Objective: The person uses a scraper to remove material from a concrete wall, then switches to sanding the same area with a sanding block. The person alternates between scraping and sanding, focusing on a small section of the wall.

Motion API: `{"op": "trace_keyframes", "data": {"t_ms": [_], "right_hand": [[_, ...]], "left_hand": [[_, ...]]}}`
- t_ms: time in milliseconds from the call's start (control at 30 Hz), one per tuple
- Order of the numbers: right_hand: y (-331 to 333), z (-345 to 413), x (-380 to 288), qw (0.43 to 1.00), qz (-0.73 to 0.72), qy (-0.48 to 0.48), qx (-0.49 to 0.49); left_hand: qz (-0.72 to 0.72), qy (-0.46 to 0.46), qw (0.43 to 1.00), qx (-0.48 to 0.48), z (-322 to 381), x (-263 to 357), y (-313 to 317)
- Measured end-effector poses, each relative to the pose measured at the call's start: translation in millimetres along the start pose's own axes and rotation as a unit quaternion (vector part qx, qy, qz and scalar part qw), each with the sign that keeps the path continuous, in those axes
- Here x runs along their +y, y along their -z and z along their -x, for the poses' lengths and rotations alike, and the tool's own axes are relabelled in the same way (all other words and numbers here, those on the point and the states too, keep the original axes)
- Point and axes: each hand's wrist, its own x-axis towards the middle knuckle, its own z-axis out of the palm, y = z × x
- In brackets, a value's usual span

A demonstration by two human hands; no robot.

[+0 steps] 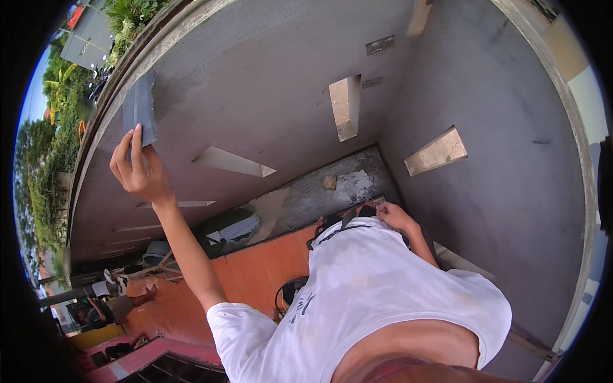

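Note:
My left hand (pixel 141 167) is raised at the upper left, its fingers pressing a thin dark-grey sheet (pixel 143 107), perhaps sandpaper, against the grey plastered wall (pixel 249 86). The sheet has a ragged edge and lies close to the wall's top rim. My right hand (pixel 395 215) is low beside my waist, fingers curled, close to the wet strip of floor. Whether it holds anything cannot be told.
Slot openings (pixel 345 107) pierce both walls, which meet at a corner. Below runs a wet concrete strip (pixel 278 206) with a small block (pixel 329 182) on it. Orange floor (pixel 258 258), a grey basin (pixel 157 252) and a wooden stand lie left. A person (pixel 107 309) is farther off.

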Motion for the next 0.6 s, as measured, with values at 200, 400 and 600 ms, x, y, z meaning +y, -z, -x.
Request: {"op": "trace_keyframes", "data": {"t_ms": [200,400,600], "right_hand": [[88.6,-1.1,-7.9,0.993,0.032,0.013,0.114],[142.7,-24.3,29.8,0.98,0.049,0.008,0.192],[125.9,-31.3,-8.3,0.95,0.081,0.188,0.234]], "left_hand": [[0.269,-0.032,0.962,-0.035,31.6,202.7,-50.4],[0.355,0.104,0.892,-0.261,174.8,336.4,-13.7],[0.409,0.142,0.786,-0.442,285.2,396.1,35.9]]}}
